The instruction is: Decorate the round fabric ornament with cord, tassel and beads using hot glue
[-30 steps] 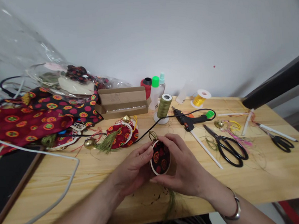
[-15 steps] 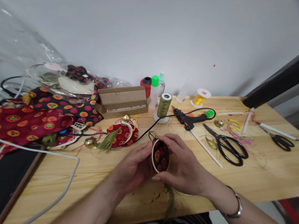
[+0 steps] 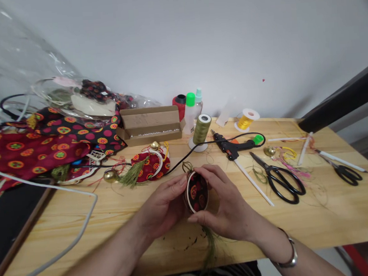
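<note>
Fabric ornament (image 3: 198, 193) is held on edge; my left fingers (image 3: 175, 188) and right fingers (image 3: 213, 181) grip opposite sides, presumably to steady its white rim (image 3: 188, 197).

No legible lettering anywhere.

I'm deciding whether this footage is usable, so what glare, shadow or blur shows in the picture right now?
Head view: glints streak the plastic bag; head view: a soft shadow lies on the wall by the black post; head view: the tassel below the held ornament looks smeary; head view: the top right corner is dark.
</note>
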`<state>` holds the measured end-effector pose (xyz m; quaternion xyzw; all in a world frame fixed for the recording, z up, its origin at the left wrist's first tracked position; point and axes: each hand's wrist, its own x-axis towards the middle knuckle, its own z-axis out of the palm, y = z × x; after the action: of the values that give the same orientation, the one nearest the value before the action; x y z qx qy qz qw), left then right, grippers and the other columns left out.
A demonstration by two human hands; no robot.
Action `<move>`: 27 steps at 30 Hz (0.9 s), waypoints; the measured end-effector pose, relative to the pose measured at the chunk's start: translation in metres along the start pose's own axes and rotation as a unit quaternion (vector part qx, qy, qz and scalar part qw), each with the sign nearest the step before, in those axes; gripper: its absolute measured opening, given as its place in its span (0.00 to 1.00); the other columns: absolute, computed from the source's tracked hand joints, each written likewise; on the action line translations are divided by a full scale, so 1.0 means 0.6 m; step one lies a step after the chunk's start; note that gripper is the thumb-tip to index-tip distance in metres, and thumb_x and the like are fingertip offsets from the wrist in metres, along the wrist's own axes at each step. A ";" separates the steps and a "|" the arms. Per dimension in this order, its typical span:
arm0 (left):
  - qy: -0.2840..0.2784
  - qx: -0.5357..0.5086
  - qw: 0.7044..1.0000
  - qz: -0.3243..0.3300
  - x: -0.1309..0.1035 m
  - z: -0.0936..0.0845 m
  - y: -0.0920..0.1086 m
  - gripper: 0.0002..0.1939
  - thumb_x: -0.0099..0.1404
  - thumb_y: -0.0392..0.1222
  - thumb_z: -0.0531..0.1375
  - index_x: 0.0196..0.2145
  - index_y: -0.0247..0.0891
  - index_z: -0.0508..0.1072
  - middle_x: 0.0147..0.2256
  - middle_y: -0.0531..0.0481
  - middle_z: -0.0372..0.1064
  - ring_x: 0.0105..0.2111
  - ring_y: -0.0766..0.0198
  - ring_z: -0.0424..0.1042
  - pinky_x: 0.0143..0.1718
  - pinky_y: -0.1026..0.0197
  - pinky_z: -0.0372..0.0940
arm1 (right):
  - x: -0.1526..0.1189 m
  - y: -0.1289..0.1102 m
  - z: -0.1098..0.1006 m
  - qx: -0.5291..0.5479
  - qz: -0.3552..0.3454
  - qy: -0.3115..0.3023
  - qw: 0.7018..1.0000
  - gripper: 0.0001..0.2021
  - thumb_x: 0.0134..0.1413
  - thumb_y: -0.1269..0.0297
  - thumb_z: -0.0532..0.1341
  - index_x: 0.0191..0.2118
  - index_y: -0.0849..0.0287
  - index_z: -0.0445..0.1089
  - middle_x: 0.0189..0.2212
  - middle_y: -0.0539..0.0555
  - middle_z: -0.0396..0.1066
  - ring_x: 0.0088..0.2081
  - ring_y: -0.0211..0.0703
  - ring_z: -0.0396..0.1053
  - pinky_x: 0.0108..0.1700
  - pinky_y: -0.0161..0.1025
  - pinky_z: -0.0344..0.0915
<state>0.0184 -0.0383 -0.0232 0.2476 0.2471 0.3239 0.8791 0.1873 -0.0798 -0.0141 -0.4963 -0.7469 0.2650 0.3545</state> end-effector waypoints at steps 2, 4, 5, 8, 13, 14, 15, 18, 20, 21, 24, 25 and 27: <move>0.006 0.005 1.000 0.007 -0.001 0.000 0.000 0.12 0.62 0.43 0.61 0.42 0.37 0.78 0.35 0.47 0.75 0.33 0.63 0.71 0.39 0.62 0.66 | 0.001 0.001 0.000 0.000 -0.002 0.004 1.000 0.41 0.43 0.53 0.71 0.61 0.57 0.54 0.55 0.61 0.58 0.58 0.52 0.59 0.60 0.51 0.60; 0.008 0.007 1.000 0.009 -0.001 -0.001 0.000 0.12 0.64 0.43 0.60 0.43 0.37 0.77 0.36 0.46 0.74 0.33 0.63 0.71 0.41 0.61 0.66 | 0.002 0.003 0.000 -0.001 0.000 0.009 1.000 0.41 0.43 0.53 0.70 0.61 0.57 0.54 0.55 0.62 0.57 0.58 0.53 0.59 0.60 0.52 0.60; 0.008 0.008 1.000 0.009 -0.002 -0.002 0.000 0.13 0.64 0.43 0.59 0.44 0.37 0.77 0.36 0.46 0.74 0.33 0.63 0.71 0.42 0.60 0.66 | 0.002 0.003 0.001 -0.002 0.001 0.011 1.000 0.41 0.43 0.53 0.70 0.61 0.57 0.54 0.55 0.62 0.57 0.58 0.53 0.59 0.59 0.51 0.61; 0.010 0.013 1.000 0.007 -0.002 -0.004 0.001 0.13 0.65 0.41 0.59 0.46 0.39 0.76 0.36 0.47 0.74 0.32 0.65 0.71 0.42 0.60 0.66 | 0.002 0.005 0.002 -0.014 0.000 0.017 1.000 0.42 0.43 0.52 0.70 0.61 0.58 0.54 0.55 0.62 0.57 0.58 0.53 0.58 0.59 0.51 0.61; 0.028 0.033 0.999 0.028 -0.001 0.001 0.000 0.13 0.64 0.40 0.60 0.46 0.40 0.77 0.37 0.47 0.77 0.32 0.65 0.73 0.38 0.63 0.67 | -0.001 0.009 0.010 -0.070 -0.001 0.039 0.997 0.43 0.43 0.50 0.70 0.62 0.60 0.53 0.54 0.64 0.58 0.57 0.55 0.59 0.58 0.54 0.62; 0.037 0.046 0.998 0.037 -0.002 0.003 0.000 0.13 0.64 0.41 0.61 0.45 0.39 0.78 0.37 0.46 0.77 0.33 0.64 0.74 0.38 0.63 0.67 | -0.001 0.011 0.012 -0.086 0.000 0.051 0.995 0.43 0.43 0.50 0.70 0.62 0.60 0.53 0.53 0.64 0.58 0.56 0.56 0.59 0.58 0.55 0.62; 0.047 0.063 0.996 0.045 -0.003 0.005 0.000 0.13 0.63 0.41 0.61 0.45 0.39 0.78 0.39 0.45 0.78 0.35 0.62 0.74 0.40 0.62 0.67 | -0.001 0.013 0.014 -0.103 -0.001 0.064 0.993 0.43 0.44 0.50 0.69 0.62 0.60 0.52 0.53 0.65 0.58 0.56 0.57 0.59 0.57 0.56 0.63; 0.075 0.131 0.986 0.066 -0.007 0.008 -0.001 0.16 0.60 0.39 0.64 0.47 0.41 0.77 0.44 0.45 0.77 0.43 0.56 0.74 0.45 0.59 0.67 | -0.001 0.019 0.016 -0.144 -0.007 0.094 0.985 0.43 0.44 0.49 0.69 0.62 0.62 0.52 0.52 0.66 0.59 0.55 0.58 0.60 0.55 0.57 0.64; 0.090 0.166 0.980 0.069 -0.009 0.007 -0.001 0.18 0.59 0.39 0.65 0.49 0.42 0.76 0.45 0.46 0.77 0.45 0.54 0.74 0.47 0.56 0.67 | -0.001 0.021 0.015 -0.160 -0.014 0.092 0.983 0.45 0.43 0.47 0.68 0.63 0.62 0.52 0.52 0.66 0.59 0.54 0.59 0.60 0.54 0.58 0.64; 0.095 0.174 0.978 0.066 -0.009 0.006 -0.001 0.19 0.60 0.39 0.64 0.49 0.42 0.76 0.45 0.46 0.77 0.44 0.54 0.75 0.47 0.55 0.67 | -0.001 0.020 0.013 -0.166 -0.018 0.088 0.982 0.46 0.42 0.45 0.68 0.63 0.62 0.51 0.52 0.67 0.59 0.54 0.60 0.60 0.54 0.58 0.64; 0.109 0.195 0.973 0.061 -0.010 0.003 0.002 0.17 0.61 0.41 0.63 0.49 0.42 0.76 0.43 0.47 0.79 0.43 0.54 0.75 0.47 0.55 0.67 | 0.000 0.016 0.006 -0.179 -0.034 0.110 0.977 0.46 0.43 0.44 0.68 0.63 0.62 0.52 0.52 0.67 0.59 0.53 0.61 0.60 0.53 0.58 0.64; 0.115 0.209 0.969 0.063 -0.010 0.003 0.003 0.16 0.62 0.42 0.62 0.48 0.42 0.77 0.42 0.47 0.79 0.42 0.55 0.75 0.46 0.55 0.68 | 0.001 0.014 0.003 -0.181 -0.042 0.130 0.974 0.41 0.46 0.47 0.67 0.62 0.62 0.53 0.51 0.66 0.60 0.52 0.59 0.61 0.53 0.58 0.64; 0.128 0.252 0.957 0.071 -0.010 0.006 0.007 0.15 0.61 0.42 0.62 0.46 0.42 0.78 0.41 0.48 0.79 0.41 0.55 0.76 0.44 0.57 0.69 | 0.002 0.013 -0.002 -0.171 -0.065 0.162 0.970 0.30 0.54 0.56 0.64 0.60 0.58 0.58 0.48 0.63 0.62 0.49 0.55 0.63 0.50 0.54 0.65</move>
<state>0.0145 -0.0408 -0.0166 0.4342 0.4130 0.3416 0.7240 0.1924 -0.0757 -0.0188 -0.5364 -0.7444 0.0256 0.3969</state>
